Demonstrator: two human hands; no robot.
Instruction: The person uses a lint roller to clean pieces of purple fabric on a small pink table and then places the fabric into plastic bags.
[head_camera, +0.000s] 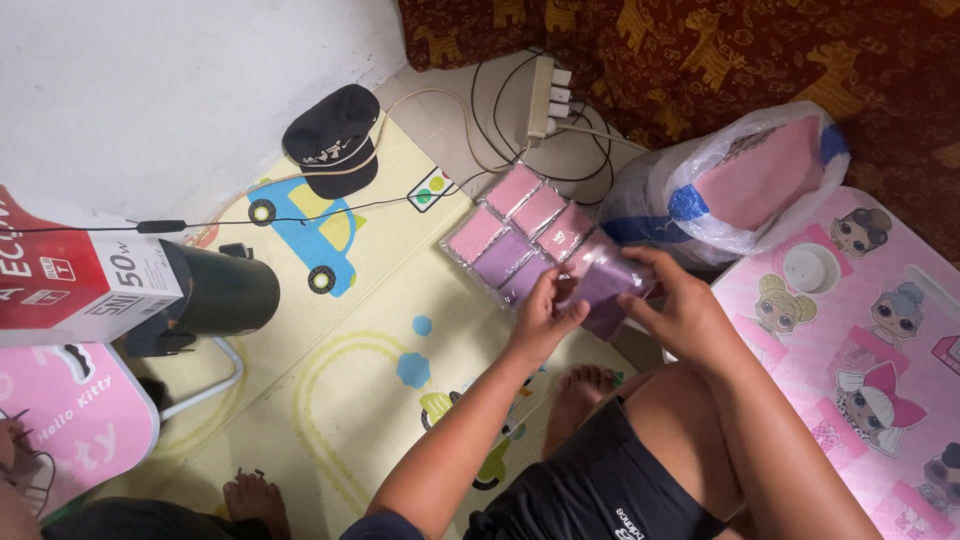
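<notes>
Both my hands hold one small purple packet (604, 290) in clear wrapping, just above the floor mat. My left hand (543, 312) pinches its left edge. My right hand (668, 300) grips its right side from above. Directly behind the packet several pink and purple packets (520, 235) lie flat in rows on the mat, touching one another. My bare knee and foot are below my hands.
A clear plastic bag (745, 185) with pink items sits at the right, beside a pink cartoon folding table (860, 350). A power strip (541, 95) with cables and a black cap (333, 140) lie behind. A red-and-white box (70, 275), a dark cylinder (225, 292) and another person's foot (255, 498) are at the left.
</notes>
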